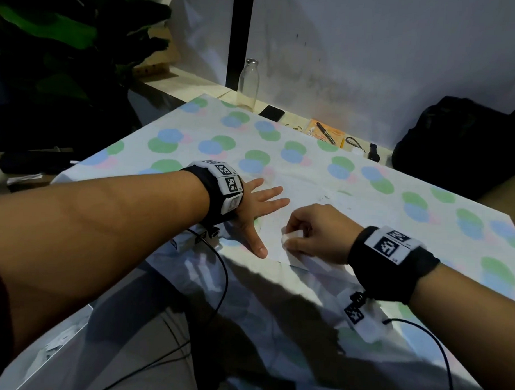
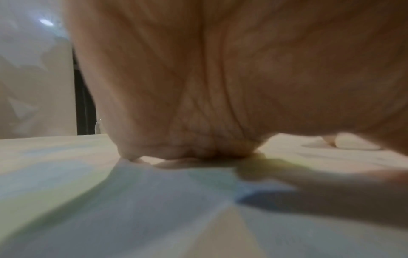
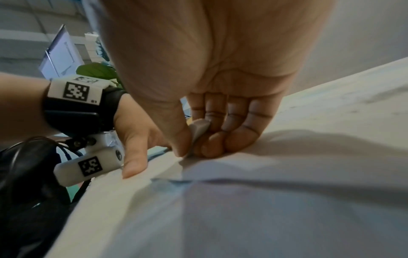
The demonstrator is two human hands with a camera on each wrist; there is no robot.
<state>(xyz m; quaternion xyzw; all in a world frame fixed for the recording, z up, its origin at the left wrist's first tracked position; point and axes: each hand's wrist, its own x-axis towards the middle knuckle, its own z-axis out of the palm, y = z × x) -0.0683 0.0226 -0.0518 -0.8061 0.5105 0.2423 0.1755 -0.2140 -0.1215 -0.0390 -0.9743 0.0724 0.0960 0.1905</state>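
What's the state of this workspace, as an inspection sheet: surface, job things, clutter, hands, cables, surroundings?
Surface: spotted cloth covers the table.
Job's things: white paper sheet flat on the cloth; small white block, likely an eraser.
Clutter: glass bottle, phone, pen at the far edge; black bag far right.
Hands: left hand flat on the sheet; right hand pinches the white block.
Cables: left wrist cable, right wrist cable, both black, hanging loose.
Surroundings: white wall behind; plant far left.
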